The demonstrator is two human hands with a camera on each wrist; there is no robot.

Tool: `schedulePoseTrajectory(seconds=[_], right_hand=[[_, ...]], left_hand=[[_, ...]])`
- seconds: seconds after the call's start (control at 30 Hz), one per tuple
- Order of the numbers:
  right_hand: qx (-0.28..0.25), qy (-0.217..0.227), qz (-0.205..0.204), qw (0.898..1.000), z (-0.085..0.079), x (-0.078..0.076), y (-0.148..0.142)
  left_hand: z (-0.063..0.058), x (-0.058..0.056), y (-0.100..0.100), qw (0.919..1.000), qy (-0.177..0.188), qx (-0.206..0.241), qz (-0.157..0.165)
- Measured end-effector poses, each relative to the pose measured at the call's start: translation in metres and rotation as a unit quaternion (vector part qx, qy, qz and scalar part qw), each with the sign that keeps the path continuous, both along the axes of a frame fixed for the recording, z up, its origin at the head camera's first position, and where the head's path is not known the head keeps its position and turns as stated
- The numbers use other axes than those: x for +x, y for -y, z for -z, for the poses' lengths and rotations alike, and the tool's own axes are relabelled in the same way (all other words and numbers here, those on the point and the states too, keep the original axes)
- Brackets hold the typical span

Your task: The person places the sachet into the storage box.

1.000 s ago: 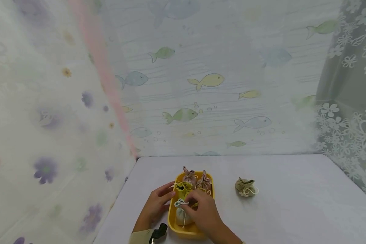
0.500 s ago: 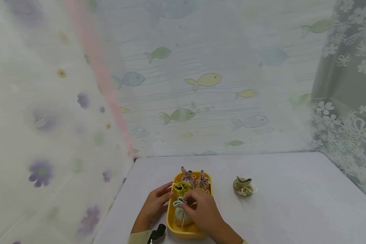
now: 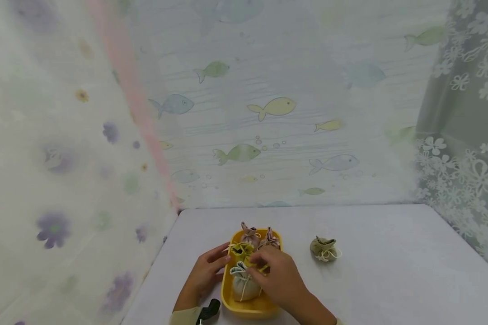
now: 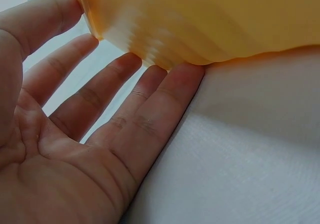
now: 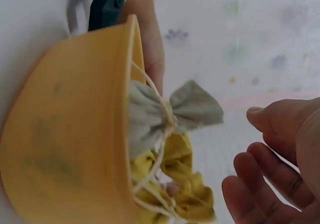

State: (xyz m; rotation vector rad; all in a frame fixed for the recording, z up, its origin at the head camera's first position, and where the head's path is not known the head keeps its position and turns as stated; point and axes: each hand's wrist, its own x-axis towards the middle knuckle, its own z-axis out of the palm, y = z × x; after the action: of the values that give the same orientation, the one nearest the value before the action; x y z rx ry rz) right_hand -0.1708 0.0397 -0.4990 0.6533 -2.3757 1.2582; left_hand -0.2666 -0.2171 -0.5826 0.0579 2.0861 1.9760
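A yellow plastic tub (image 3: 249, 312) holds several small drawstring pouches. The pale grey-green pouch (image 3: 244, 289) sits upright at its near end, gathered neck up and white cord loose. Behind it are a yellow pouch (image 3: 240, 251) and two pinkish-brown ones, partly covered by my right hand (image 3: 280, 276). In the right wrist view, that hand hovers beside the pale pouch's neck (image 5: 196, 106), fingers loosely bent and a gap between. My left hand (image 3: 205, 271) rests along the tub's left side; in the left wrist view its extended fingers touch the tub wall (image 4: 200, 24).
An olive drawstring pouch (image 3: 324, 249) stands alone on the white-covered table (image 3: 390, 271), right of the tub. A black device (image 3: 209, 311) is at my left wrist. Patterned curtains (image 3: 244, 153) with fish and flowers enclose the table's back and sides.
My right hand has let go of the pale pouch's neck and moved slightly right. The pouch stays in the tub. My left hand keeps its place against the side.
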Motion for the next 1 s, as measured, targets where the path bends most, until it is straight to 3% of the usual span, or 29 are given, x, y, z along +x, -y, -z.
schedulePoseTrajectory(seconds=[0.33,0.47,0.7,1.0], right_hand=[[0.034,-0.063,0.117,0.991,-0.007,-0.004,-0.045],[0.037,-0.057,0.164,0.984,-0.009,-0.008,-0.064],[0.05,0.002,0.218,0.975,-0.012,-0.017,-0.095],[0.076,0.119,0.28,0.95,-0.009,-0.032,-0.129]], left_hand=[[-0.001,0.001,-0.001,1.0,-0.003,-0.002,-0.003],[-0.001,0.003,-0.002,1.0,0.001,-0.003,-0.006],[0.004,0.006,-0.001,0.9999,0.005,-0.006,-0.011],[0.0,0.001,-0.001,0.9998,0.001,-0.018,-0.01]])
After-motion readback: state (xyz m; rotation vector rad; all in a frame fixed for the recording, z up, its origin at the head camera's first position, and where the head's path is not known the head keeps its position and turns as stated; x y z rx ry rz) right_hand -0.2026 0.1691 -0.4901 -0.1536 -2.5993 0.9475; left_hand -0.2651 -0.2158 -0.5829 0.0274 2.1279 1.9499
